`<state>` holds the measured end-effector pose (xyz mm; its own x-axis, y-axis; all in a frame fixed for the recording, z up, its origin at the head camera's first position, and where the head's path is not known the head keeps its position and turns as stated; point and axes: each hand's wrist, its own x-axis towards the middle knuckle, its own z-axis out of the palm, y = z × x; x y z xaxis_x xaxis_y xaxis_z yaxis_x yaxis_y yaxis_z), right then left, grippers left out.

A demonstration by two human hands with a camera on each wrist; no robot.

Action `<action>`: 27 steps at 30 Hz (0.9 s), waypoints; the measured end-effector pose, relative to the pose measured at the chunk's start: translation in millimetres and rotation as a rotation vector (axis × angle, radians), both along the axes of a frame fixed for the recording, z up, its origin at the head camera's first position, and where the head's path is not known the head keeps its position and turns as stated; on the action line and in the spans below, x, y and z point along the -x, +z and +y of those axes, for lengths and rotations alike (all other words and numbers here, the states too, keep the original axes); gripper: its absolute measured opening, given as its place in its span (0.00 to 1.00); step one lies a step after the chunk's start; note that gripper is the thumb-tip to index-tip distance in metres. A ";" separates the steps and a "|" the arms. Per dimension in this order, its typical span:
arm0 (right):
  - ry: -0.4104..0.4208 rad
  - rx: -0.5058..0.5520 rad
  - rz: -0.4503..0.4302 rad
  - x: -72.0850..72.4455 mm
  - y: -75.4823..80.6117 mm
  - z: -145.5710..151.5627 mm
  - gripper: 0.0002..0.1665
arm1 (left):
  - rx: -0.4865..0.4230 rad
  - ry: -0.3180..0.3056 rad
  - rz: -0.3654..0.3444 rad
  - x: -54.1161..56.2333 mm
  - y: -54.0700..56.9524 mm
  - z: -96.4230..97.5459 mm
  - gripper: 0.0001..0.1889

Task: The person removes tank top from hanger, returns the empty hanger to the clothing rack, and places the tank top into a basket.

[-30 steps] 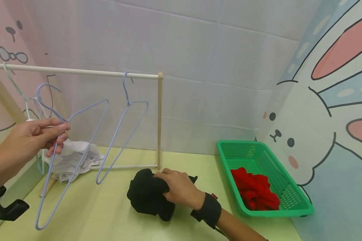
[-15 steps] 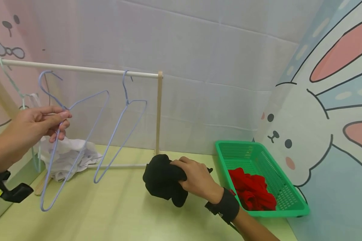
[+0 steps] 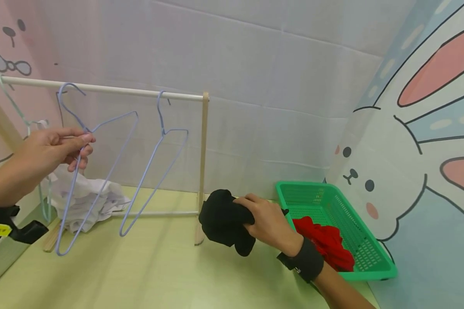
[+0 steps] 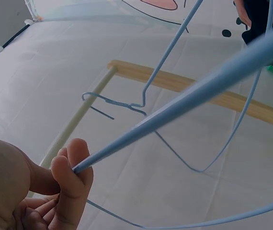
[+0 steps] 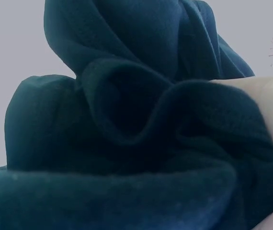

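My left hand (image 3: 58,148) pinches a pale blue wire hanger (image 3: 74,182) just below its hook. This hanger is off the rod, its hook standing just in front of it; in the left wrist view the hanger wire (image 4: 175,111) runs out from the fingertips. On the right my right hand (image 3: 268,221) grips a bunched black cloth garment (image 3: 224,219), held above the table. Folds of the dark garment (image 5: 127,96) fill most of the right wrist view, and its kind cannot be made out. Some of the right fingers are hidden in the cloth.
A second blue hanger (image 3: 163,131) hangs on the white rod (image 3: 112,89) of a wooden-ended rack. Farther left hangs a mint green hanger (image 3: 17,105), with a crumpled white garment (image 3: 96,201) nearby. A green basket (image 3: 367,275) holds red cloth (image 3: 326,242) at right.
My right hand has carried the black garment rightward and slightly up, towards the basket. The left hand has raised its hanger, bringing the hook up to the rod's height.
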<state>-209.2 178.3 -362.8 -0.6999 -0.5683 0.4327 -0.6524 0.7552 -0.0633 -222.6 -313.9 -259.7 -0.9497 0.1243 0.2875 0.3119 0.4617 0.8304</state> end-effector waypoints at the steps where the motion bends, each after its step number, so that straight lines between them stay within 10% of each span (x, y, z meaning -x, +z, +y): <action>1: -0.006 0.001 0.004 0.5 1.3 2.3 0.30 | 0.002 -0.002 -0.003 0.7 1.2 0.3 0.18; 27: -0.242 0.020 -0.012 -3.1 17.4 76.2 0.32 | -0.020 -0.035 -0.026 26.6 17.8 14.4 0.17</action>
